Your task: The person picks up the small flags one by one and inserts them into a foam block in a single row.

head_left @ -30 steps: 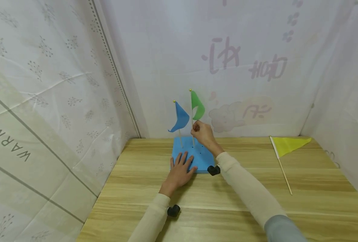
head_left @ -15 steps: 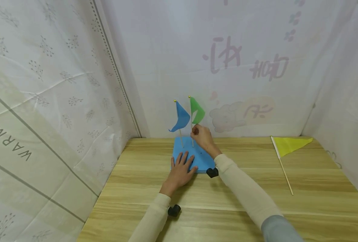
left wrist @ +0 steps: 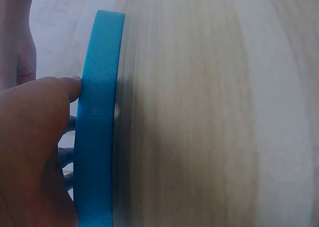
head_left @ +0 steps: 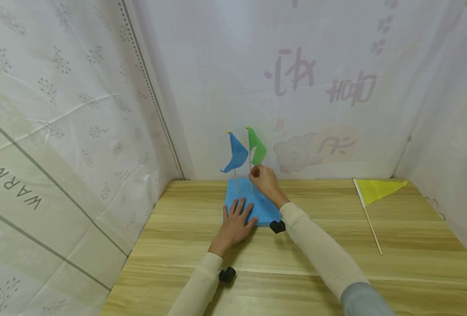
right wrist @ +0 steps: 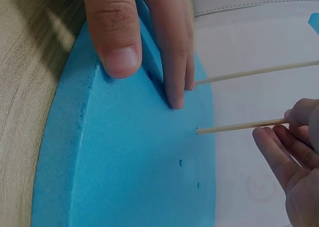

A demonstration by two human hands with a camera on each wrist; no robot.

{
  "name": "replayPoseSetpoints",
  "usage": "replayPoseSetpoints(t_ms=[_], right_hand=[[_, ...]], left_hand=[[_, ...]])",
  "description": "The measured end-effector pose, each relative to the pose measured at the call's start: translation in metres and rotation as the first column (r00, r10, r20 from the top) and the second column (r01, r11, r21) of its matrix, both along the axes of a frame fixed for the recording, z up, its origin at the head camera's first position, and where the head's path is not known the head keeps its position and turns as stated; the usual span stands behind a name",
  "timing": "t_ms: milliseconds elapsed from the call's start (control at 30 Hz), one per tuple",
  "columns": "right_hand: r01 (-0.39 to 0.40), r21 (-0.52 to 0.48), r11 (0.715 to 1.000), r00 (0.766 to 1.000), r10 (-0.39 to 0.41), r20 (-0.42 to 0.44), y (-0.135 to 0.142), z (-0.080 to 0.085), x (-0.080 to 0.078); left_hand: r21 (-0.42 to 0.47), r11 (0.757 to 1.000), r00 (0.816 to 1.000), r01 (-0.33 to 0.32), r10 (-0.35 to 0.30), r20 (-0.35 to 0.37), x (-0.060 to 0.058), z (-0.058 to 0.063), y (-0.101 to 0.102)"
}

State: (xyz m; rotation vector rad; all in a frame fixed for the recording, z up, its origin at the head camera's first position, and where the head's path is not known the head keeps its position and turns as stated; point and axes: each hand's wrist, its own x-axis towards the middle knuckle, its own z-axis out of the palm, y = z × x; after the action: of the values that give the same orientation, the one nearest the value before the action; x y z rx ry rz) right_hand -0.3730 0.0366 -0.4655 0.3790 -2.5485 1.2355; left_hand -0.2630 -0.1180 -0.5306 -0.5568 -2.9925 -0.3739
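A blue foam board (head_left: 265, 210) lies on the table, with small holes in its top. My left hand (head_left: 233, 226) rests on it with the fingers spread flat; in the left wrist view the thumb lies along the board's edge (left wrist: 97, 112). With thumb and fingertips, my right hand (head_left: 266, 180) pinches the stick of a green flag (head_left: 258, 147). That stick (right wrist: 239, 127) stands upright, its lower end at a hole in the board. Left of it a blue flag (head_left: 238, 151) stands on its own stick (right wrist: 259, 72) in the board, leaning slightly.
A yellow flag (head_left: 377, 189) on a wooden stick lies flat at the right of the wooden table (head_left: 296, 281). Patterned curtains (head_left: 217, 66) hang behind the table and along its sides. A black wrist device (head_left: 227, 275) sits by each sleeve.
The green flag has sunk lower toward the board, and my right hand has moved down with it. My left hand stays in place on the board.
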Motion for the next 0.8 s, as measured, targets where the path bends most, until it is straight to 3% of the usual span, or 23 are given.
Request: replayPoseSetpoints(t_ms=[367,800], right_hand=[[0.001,0.009,1.000,1.000,-0.001,-0.014,0.014,0.004,0.001],[0.013,0.013,1.000,0.998,-0.012,-0.067,0.062,0.005,0.011]], left_hand=[[0.011,1.000,1.000,0.004,-0.004,-0.006,-0.001,0.000,-0.001],[0.015,1.000,1.000,0.002,-0.002,0.008,0.002,0.001,0.000]])
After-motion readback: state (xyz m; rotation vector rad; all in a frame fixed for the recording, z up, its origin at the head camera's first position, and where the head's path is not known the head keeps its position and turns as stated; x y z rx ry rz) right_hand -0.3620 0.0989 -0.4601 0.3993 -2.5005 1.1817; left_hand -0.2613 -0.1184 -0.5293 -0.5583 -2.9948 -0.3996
